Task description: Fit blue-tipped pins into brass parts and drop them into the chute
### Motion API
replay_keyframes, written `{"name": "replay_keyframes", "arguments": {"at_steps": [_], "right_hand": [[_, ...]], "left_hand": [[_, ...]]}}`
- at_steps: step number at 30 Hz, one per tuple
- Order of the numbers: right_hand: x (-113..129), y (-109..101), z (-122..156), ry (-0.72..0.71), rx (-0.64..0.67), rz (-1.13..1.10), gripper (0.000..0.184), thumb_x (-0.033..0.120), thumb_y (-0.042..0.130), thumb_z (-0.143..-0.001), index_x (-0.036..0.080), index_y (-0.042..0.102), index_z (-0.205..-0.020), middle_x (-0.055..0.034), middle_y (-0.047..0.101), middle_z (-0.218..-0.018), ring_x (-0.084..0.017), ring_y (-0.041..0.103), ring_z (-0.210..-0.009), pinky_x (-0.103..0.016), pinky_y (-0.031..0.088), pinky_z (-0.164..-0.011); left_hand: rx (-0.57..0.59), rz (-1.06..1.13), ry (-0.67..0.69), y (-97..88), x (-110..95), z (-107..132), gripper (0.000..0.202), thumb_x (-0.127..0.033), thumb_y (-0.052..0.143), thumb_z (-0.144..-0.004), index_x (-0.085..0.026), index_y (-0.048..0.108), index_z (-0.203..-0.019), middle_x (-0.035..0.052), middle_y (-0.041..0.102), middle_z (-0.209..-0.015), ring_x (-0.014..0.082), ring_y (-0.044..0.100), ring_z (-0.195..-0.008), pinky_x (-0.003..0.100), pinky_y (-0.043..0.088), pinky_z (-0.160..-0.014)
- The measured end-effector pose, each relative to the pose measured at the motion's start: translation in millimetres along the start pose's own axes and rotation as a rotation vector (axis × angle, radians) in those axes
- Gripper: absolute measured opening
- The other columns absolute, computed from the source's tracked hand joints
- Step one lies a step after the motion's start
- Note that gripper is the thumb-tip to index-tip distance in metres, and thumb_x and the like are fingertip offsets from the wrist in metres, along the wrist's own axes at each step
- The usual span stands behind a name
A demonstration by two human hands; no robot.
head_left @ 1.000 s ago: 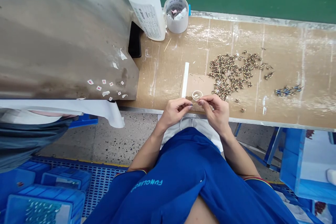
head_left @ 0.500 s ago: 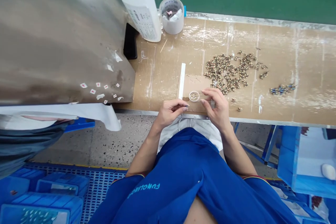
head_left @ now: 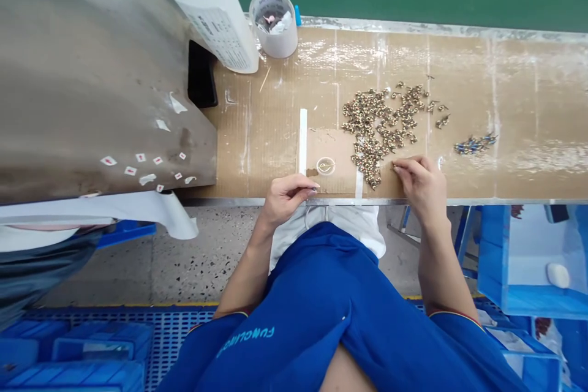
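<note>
My left hand (head_left: 288, 199) is closed in a pinch at the table's front edge, with a tiny dark piece (head_left: 314, 189) showing at the fingertips. Just beyond it, a small round clear dish (head_left: 326, 166) with a thin pale stick in it lies on a square brown pad (head_left: 340, 146). My right hand (head_left: 421, 187) rests low over the table to the right of a heap of small brass-coloured metal parts (head_left: 367, 113). Its thumb and forefinger are pinched together; what they hold is too small to make out.
A blue cluster of small parts (head_left: 475, 144) lies to the right. A white strip (head_left: 302, 141) borders the pad. Back left stand a white bottle (head_left: 215, 18), a tape roll (head_left: 280, 43) holding scraps and a black phone (head_left: 201, 76), beside a metal panel (head_left: 92, 73).
My right hand has left the dish and moved right, past the heap, its fingers closing to a pinch. My left hand keeps its pinch near the dish. The camera view has shifted slightly.
</note>
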State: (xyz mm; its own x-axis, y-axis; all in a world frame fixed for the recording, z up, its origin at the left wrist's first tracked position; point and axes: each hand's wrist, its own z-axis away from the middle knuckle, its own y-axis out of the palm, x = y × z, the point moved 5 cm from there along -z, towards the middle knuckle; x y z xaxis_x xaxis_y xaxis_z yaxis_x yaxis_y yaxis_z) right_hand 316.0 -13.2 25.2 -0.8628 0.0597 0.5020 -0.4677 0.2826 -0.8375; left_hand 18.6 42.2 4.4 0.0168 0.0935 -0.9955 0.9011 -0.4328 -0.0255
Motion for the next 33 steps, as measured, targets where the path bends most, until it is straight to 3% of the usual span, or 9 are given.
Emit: {"name": "replay_keyframes", "arguments": {"at_steps": [4, 8, 14, 18, 21, 25, 27, 29, 33], "right_hand": [[3.9, -4.4, -4.9, -0.010, 0.052, 0.017, 0.014, 0.030, 0.060, -0.091, 0.024, 0.070, -0.082, -0.0058, 0.070, -0.082, -0.022, 0.064, -0.072, -0.037, 0.051, -0.068], [23.1, -12.4, -1.0, 0.021, -0.006, -0.124, 0.009, 0.028, 0.062, -0.087, 0.024, 0.069, -0.083, -0.0028, 0.070, -0.075, -0.019, 0.063, -0.065, -0.033, 0.052, -0.063], [46.6, 1.9, 8.3, 0.134, -0.031, -0.346, 0.016, 0.035, 0.065, -0.089, 0.022, 0.073, -0.094, -0.0043, 0.075, -0.083, -0.020, 0.069, -0.072, -0.034, 0.057, -0.067], [27.4, 2.3, 7.5, 0.230, -0.139, -0.204, 0.019, 0.038, 0.064, -0.088, 0.021, 0.073, -0.091, -0.0056, 0.075, -0.085, -0.020, 0.069, -0.070, -0.036, 0.057, -0.069], [17.7, 2.1, 3.1, 0.197, -0.137, -0.075, 0.017, 0.034, 0.062, -0.087, 0.021, 0.073, -0.086, -0.0060, 0.073, -0.082, -0.021, 0.067, -0.073, -0.037, 0.056, -0.072], [30.1, 3.1, -3.9, 0.107, -0.163, -0.004, 0.017, 0.032, 0.059, -0.090, 0.023, 0.073, -0.093, -0.0079, 0.072, -0.095, -0.025, 0.068, -0.092, -0.040, 0.054, -0.081], [45.2, 6.4, -7.1, 0.074, -0.181, -0.054, 0.017, 0.033, 0.060, -0.092, 0.023, 0.072, -0.096, -0.0077, 0.072, -0.096, -0.023, 0.067, -0.092, -0.039, 0.054, -0.080], [63.3, 15.8, -10.2, 0.035, -0.129, -0.179, 0.017, 0.034, 0.061, -0.093, 0.022, 0.072, -0.098, -0.0064, 0.072, -0.093, -0.020, 0.067, -0.083, -0.035, 0.054, -0.073], [96.7, 44.8, -14.0, -0.040, 0.093, -0.448, 0.016, 0.032, 0.065, -0.093, 0.021, 0.072, -0.102, -0.0035, 0.073, -0.085, -0.016, 0.064, -0.069, -0.030, 0.052, -0.064]], "left_hand": [[0.007, -0.011, 0.047, -0.1, -3.1, 2.1, 0.017, -0.032, 0.071, -0.091, -0.018, 0.078, -0.085, 0.0070, 0.076, -0.079, 0.0144, 0.070, -0.069, 0.025, 0.056, -0.063], [0.016, -0.092, 0.090, 1.2, -5.1, 3.4, 0.017, -0.031, 0.069, -0.093, -0.018, 0.077, -0.086, 0.0074, 0.077, -0.081, 0.0152, 0.071, -0.072, 0.026, 0.057, -0.066], [0.037, -0.145, 0.241, 4.0, -10.9, 4.4, 0.012, -0.021, 0.067, -0.094, -0.018, 0.077, -0.088, 0.0069, 0.078, -0.083, 0.0147, 0.073, -0.075, 0.025, 0.058, -0.068], [0.025, -0.150, 0.284, 3.5, -11.2, 4.8, 0.008, -0.015, 0.068, -0.092, -0.016, 0.076, -0.090, 0.0067, 0.078, -0.084, 0.0137, 0.073, -0.075, 0.023, 0.057, -0.067], [0.010, -0.161, 0.300, 3.1, -10.9, 4.6, 0.008, -0.013, 0.067, -0.092, -0.016, 0.075, -0.091, 0.0060, 0.077, -0.083, 0.0127, 0.071, -0.073, 0.022, 0.055, -0.066], [0.007, -0.185, 0.287, 3.2, -9.8, 4.3, 0.007, -0.014, 0.067, -0.093, -0.015, 0.074, -0.090, 0.0054, 0.076, -0.080, 0.0121, 0.069, -0.070, 0.022, 0.053, -0.064], [0.009, -0.198, 0.275, 3.0, -9.3, 4.5, 0.008, -0.015, 0.066, -0.093, -0.015, 0.073, -0.090, 0.0052, 0.075, -0.079, 0.0117, 0.068, -0.069, 0.022, 0.052, -0.062], [0.011, -0.210, 0.270, 2.7, -8.9, 4.7, 0.008, -0.016, 0.066, -0.093, -0.015, 0.073, -0.090, 0.0044, 0.073, -0.078, 0.0110, 0.066, -0.067, 0.021, 0.050, -0.061], [0.009, -0.220, 0.269, 2.3, -9.0, 4.7, 0.006, -0.013, 0.067, -0.092, -0.015, 0.073, -0.091, 0.0037, 0.073, -0.078, 0.0098, 0.063, -0.065, 0.020, 0.048, -0.060]]}}
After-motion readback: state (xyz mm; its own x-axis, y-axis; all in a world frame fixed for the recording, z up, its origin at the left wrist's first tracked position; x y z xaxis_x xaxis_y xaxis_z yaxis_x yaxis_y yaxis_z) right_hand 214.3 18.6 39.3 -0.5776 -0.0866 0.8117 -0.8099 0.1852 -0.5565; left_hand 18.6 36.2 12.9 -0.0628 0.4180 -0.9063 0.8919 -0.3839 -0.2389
